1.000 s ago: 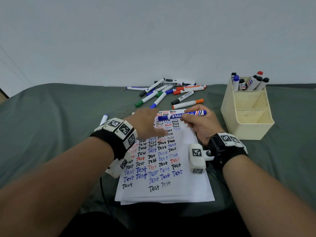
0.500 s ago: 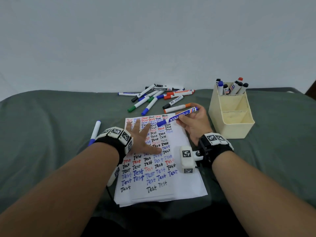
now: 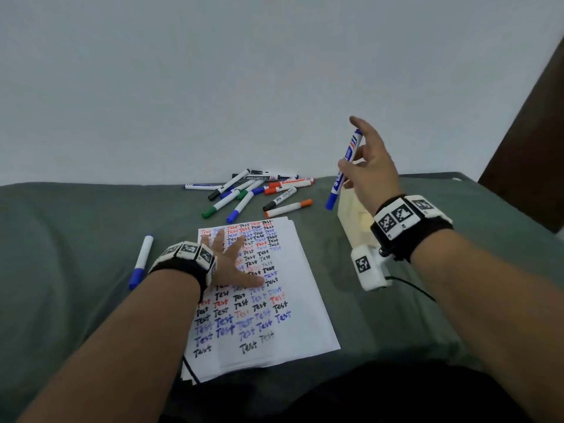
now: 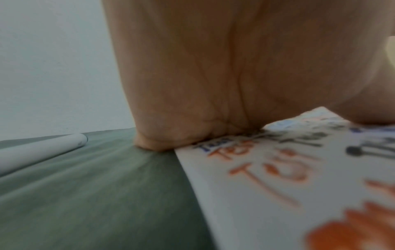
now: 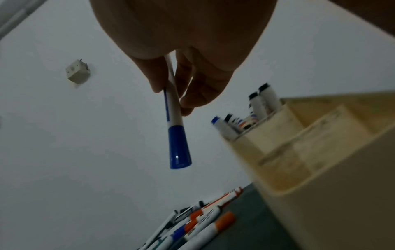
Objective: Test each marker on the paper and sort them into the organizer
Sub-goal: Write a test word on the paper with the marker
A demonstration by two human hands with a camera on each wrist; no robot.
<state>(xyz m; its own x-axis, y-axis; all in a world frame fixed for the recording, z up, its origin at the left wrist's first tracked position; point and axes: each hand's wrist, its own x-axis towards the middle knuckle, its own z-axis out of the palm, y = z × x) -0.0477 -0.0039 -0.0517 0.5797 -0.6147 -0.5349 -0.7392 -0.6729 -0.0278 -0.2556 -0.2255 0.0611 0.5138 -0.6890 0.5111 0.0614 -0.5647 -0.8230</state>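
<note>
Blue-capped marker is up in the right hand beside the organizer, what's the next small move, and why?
Probably lower the blue-capped white marker, cap down, into the back compartment of the cream plastic organizer. The right hand holds it raised beside the organizer, where other capped markers already stand; the left hand lies flat on the paper.

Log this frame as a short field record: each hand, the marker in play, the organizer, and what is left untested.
left hand: flat, fingers spread, pressing the white paper sheet covered in "Test" words
right hand: raised, pinching the blue-capped white marker, cap end down
cream plastic organizer: capped markers stand in its far compartment
untested pile of markers: on the grey-green cloth beyond the paper
</note>
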